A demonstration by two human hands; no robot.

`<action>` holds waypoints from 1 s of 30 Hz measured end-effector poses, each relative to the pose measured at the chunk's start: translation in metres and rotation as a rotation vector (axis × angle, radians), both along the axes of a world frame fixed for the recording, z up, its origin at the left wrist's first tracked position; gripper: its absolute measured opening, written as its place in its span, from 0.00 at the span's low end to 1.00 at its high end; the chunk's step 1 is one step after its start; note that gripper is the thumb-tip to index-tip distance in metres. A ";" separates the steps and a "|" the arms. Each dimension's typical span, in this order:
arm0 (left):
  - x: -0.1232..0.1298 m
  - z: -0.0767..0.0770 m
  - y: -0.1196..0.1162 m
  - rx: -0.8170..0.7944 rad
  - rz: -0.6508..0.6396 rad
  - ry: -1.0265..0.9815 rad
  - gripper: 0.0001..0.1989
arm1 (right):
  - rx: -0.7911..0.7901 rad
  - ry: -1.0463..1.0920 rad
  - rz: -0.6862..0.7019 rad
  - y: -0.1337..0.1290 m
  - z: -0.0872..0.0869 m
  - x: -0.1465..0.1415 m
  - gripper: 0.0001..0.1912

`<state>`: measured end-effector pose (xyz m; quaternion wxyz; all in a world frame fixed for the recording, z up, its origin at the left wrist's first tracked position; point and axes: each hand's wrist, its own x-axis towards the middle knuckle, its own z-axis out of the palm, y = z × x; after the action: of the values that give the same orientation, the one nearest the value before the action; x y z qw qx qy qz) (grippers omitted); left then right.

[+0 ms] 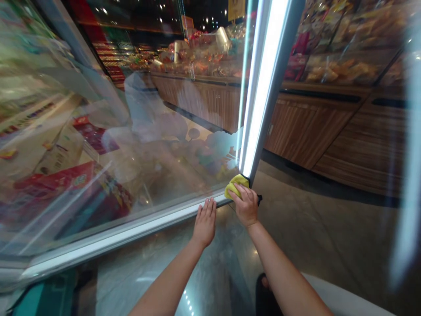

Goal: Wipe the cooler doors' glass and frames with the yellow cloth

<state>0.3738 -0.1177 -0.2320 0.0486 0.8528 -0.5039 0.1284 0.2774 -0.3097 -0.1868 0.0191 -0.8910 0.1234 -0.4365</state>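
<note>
A large glass door (171,166) with a lit white frame stands tilted across the view. At its lower right corner my right hand (246,204) presses a folded yellow cloth (234,186) against the frame, fingers closed over it. To the left, my left hand (206,221) rests with its fingers stretched out on the lower frame rail (131,228), holding nothing. Beside the right hand, the bright vertical light strip (263,87) runs up the door's edge. Reflections cover much of the glass.
Wooden cabinets (309,127) with packaged goods above them line the far side. Boxes and packets (66,175) show at the left, blurred. Grey floor (305,224) lies beyond the door's corner, and a dark shoe (265,294) shows below. A white curved edge (342,298) is at lower right.
</note>
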 end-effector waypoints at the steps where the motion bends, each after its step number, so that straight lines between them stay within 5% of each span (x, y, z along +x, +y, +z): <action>1: 0.000 0.000 0.000 0.003 0.001 -0.001 0.40 | -0.011 -0.027 -0.009 0.000 0.005 0.004 0.25; 5: -0.002 0.003 0.001 0.030 -0.003 -0.009 0.39 | 0.031 -0.043 -0.012 0.002 0.008 0.024 0.27; 13: 0.006 0.022 0.024 0.033 -0.028 -0.079 0.42 | 0.320 -0.063 -0.031 0.032 -0.038 0.042 0.28; 18: 0.012 0.037 0.045 -0.021 -0.019 -0.103 0.43 | 0.436 -0.177 -0.061 0.055 -0.031 0.061 0.30; 23: 0.012 0.043 0.057 -0.062 0.006 -0.115 0.44 | 0.405 -0.090 0.108 0.075 -0.035 0.061 0.30; 26: 0.011 0.044 0.061 -0.065 0.017 -0.112 0.44 | 0.445 -0.171 0.069 0.060 -0.038 0.059 0.31; 30: 0.010 0.048 0.062 -0.080 0.016 -0.103 0.44 | 0.524 -0.311 -0.095 0.034 -0.019 0.071 0.35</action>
<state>0.3837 -0.0554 -0.1843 0.0554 0.8465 -0.4934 0.1924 0.3488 -0.2754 -0.2059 0.2465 -0.7716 0.2691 -0.5211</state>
